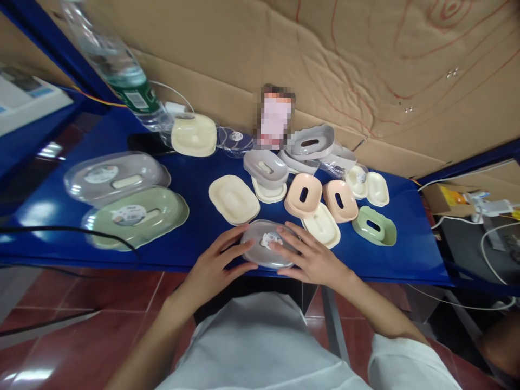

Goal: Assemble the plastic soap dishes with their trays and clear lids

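Note:
A grey soap box with a clear lid and a round sticker [265, 255] lies at the table's front edge, between my hands. My left hand [219, 257] touches its left side with fingers spread. Over its right part and the sticker lie the spread fingers of my right hand [309, 254]. Just behind are a cream tray [234, 199], another cream tray [322, 226] and a peach box [303, 195] with a dark slot. A grey box [266, 168] rests on a cream tray behind them.
Lidded grey [116, 176] and green [138, 219] boxes sit at the left. A water bottle [134, 89] and an upright phone [276, 118] stand at the back. On the right are a second peach box [341, 201] and a green box [374, 226]. A black cable crosses the left front.

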Demonstrator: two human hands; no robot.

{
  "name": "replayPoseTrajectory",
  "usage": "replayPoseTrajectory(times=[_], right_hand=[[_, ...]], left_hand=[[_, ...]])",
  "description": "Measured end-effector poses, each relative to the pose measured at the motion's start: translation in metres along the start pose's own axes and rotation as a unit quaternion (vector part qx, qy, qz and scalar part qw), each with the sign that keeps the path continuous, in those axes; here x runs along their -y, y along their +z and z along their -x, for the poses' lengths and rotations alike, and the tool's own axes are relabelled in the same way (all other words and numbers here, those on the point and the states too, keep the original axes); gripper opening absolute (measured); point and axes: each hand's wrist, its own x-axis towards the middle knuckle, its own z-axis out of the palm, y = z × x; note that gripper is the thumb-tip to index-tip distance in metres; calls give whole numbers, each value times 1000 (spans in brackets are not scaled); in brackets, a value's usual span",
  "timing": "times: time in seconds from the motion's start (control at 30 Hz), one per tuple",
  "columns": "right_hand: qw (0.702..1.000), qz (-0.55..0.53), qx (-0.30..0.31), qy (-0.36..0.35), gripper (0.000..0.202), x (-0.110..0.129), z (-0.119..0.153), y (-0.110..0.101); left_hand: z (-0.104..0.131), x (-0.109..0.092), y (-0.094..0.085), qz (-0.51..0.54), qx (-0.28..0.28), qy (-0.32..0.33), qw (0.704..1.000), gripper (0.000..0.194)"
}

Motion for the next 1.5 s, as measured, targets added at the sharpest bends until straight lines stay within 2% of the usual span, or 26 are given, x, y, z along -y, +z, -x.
replayPoseTrajectory(times=[0.27,0.4,0.5,0.67,0.8,0.9,1.03,1.17,1.3,1.37,1.5], right_hand=[[998,35,-49,-21,78,5,3,11],[998,42,-40,-8,80,9,4,14],[998,39,-31,-22,78,11,1,18],[998,-9,-18,-62,77,14,-20,13],[988,-137,6,-74,72,7,-51,-7],[981,-191,-8,-45,56,1,-78,-15],[988,-148,7,32,54,-3,-101,-6],[986,-145,-17,81,52,-3,-94,1],[983,-149,-47,93,45,-6,-81,3],[988,-128,-47,74,49,-10,-82,5],[997,-75,3,27,76,-18,-88,7]], left_hand=[[3,3,0,-1,1,7,1000,39],[2,-1,-2,-12,10,11,1000,36],[6,-5,-6,-25,22,23,999,30],[24,-9,-20,-47,10,43,998,25],[39,-8,-34,-89,-19,33,995,26],[43,-6,-44,-148,-32,36,988,24],[38,-3,-53,-227,-60,47,971,20],[35,-3,-57,-240,-47,44,968,21],[37,-3,-57,-237,-33,39,970,34],[38,-3,-57,-237,-23,33,971,39],[44,-5,-62,-229,-19,13,973,39]])
